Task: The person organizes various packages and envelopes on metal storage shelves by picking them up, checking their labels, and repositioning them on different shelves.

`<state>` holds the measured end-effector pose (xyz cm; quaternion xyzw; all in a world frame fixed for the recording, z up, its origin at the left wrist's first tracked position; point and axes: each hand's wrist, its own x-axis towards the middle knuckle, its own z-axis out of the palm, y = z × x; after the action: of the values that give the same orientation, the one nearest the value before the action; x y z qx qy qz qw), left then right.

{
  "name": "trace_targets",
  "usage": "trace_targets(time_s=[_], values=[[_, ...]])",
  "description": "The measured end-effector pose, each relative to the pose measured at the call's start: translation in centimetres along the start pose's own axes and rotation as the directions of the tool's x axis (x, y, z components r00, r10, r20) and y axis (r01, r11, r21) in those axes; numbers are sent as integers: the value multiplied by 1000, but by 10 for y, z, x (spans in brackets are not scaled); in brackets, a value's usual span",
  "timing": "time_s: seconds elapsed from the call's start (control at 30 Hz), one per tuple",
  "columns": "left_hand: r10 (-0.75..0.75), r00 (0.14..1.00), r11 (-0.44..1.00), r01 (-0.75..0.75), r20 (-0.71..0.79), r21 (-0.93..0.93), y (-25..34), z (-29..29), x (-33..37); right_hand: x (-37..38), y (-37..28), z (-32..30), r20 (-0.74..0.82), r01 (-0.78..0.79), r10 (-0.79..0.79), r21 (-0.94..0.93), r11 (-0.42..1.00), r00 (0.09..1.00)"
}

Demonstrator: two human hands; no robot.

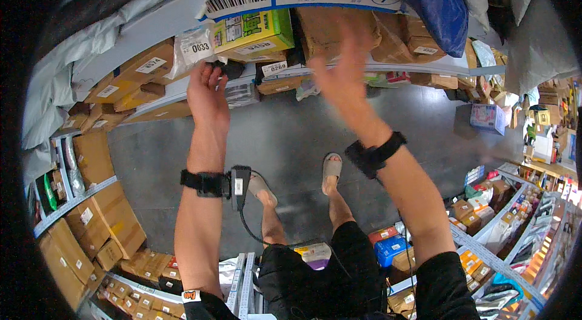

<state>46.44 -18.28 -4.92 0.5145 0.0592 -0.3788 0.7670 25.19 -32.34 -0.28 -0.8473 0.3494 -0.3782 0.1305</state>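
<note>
Black straps [198, 180] round both wrists. Left hand [208, 97] half-curled at clear plastic bag [187, 53] on white shelf [447, 71], grip unclear. Right hand [344, 80] blurred, fingers spread before brown package [330, 26], contact unclear. Yellow-green box [274, 30] between. Below, grey floor [291, 123]; farther right, purple-and-white box [487, 119].

One fisheye view, worn on the head, peers steeply down from close above the hands [208, 93]. The shelf [130, 35] curves across its top, and the floor [291, 126] lies farther off beneath.
</note>
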Motion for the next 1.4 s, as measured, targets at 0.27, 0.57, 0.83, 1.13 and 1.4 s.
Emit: trace_targets(time_s=[0.27,0.57,0.83,1.13,1.4], values=[[43,995,992,-32,-91,119,-46,32,-51,15,148,6,22,-381,381,68,922,924],[87,996,974,-83,-7,212,-52,57,-46,-9,104,-2,-59,-398,395,-80,914,917],[37,999,953,-28,-22,303,-97,63,-60,-9,118,-34,116,-424,408,290,858,905],[-200,957,905,97,212,414,-143,111,-120,33,202,-114,-214,-146,53,-444,884,975],[-157,890,846,-103,428,524,-203,203,-136,41,218,-116,-49,-219,221,-459,861,974]])
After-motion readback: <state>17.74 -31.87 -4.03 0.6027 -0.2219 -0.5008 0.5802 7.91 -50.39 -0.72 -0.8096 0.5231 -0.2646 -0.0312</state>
